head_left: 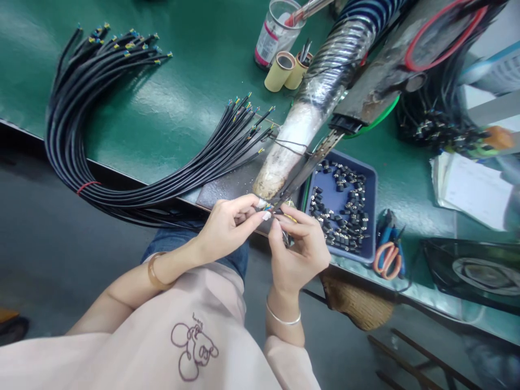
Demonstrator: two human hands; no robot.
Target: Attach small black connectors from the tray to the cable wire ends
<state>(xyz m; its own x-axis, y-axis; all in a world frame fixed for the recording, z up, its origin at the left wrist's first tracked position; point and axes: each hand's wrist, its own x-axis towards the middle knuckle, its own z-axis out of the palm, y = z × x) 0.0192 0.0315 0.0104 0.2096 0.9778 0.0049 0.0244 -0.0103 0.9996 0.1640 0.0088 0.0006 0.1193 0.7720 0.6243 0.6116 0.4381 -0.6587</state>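
Observation:
My left hand and my right hand meet at the table's front edge, fingertips pinched together under the tip of a metal tool nozzle. My left fingers pinch a black cable end with coloured wires. My right fingers are closed on something small that I cannot make out. A big bundle of black cables loops over the green table, its stripped ends fanned out at the top left and near the hands.
A blue tray of small black connectors lies right of my hands. Orange-handled scissors and blue pliers lie beside it. A wrapped hose, cardboard tubes, a plastic jar and papers stand farther back.

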